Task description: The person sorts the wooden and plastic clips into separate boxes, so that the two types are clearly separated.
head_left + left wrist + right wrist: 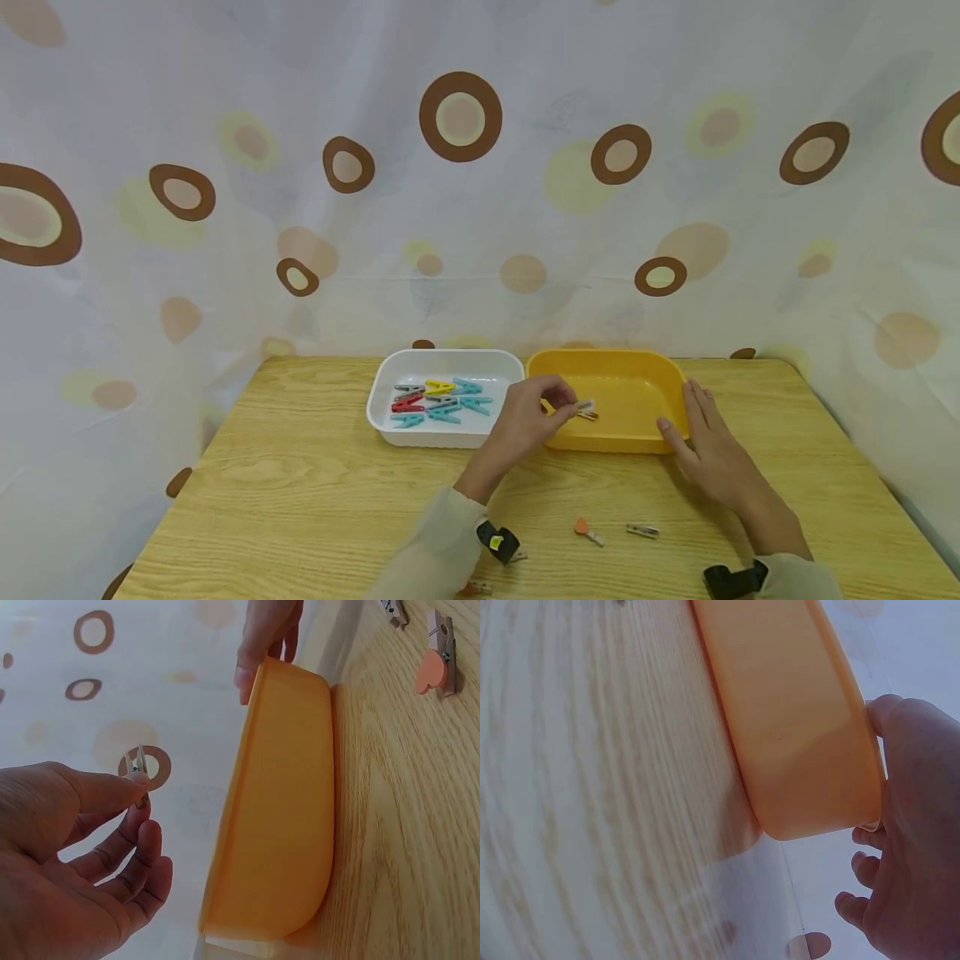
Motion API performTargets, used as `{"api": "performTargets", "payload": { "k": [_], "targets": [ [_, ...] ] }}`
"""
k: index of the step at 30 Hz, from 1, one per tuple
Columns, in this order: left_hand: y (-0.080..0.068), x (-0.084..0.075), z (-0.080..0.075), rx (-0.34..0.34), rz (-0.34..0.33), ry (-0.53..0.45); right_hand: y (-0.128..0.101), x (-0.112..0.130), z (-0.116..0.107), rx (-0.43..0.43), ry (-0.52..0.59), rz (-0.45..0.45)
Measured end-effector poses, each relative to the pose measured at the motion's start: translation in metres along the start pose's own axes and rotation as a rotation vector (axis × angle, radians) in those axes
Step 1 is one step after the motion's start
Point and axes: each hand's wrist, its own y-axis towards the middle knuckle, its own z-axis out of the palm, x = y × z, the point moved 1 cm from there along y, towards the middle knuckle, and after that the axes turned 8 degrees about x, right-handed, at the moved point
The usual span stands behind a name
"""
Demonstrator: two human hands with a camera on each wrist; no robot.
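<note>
My left hand (564, 406) hovers over the near left part of the yellow tray (637, 387) and pinches a small wooden clothes peg (586, 408) between thumb and forefinger. In the left wrist view the peg (138, 771) sticks up from the fingertips (142, 801), beside the yellow tray (285, 802). My right hand (693, 425) lies flat on the table against the tray's right front corner, thumb touching the wall. The right wrist view shows the thumb (889, 727) against the tray (795, 727), with the other fingers relaxed.
A white tray (378, 402) left of the yellow one holds several coloured pegs (442, 400). On the wooden table (300, 500) near me lie an orange-headed peg (587, 531) and a plain wooden peg (642, 530). A spotted curtain (480, 167) hangs behind.
</note>
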Motion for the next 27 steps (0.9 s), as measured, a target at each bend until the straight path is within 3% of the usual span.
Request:
{"api": "performTargets", "payload": {
  "k": [13, 21, 27],
  "targets": [
    [0.029, 0.001, 0.027, 0.07, -0.003, -0.011, -0.001, -0.003, 0.0, 0.002, -0.001, 0.005],
    [0.041, 0.003, 0.038, 0.131, -0.046, 0.01, -0.001, -0.002, 0.0, 0.004, -0.011, 0.024],
    [0.049, 0.004, 0.043, 0.137, -0.096, 0.061, 0.001, -0.001, 0.001, 0.004, -0.008, 0.02]
  ]
}}
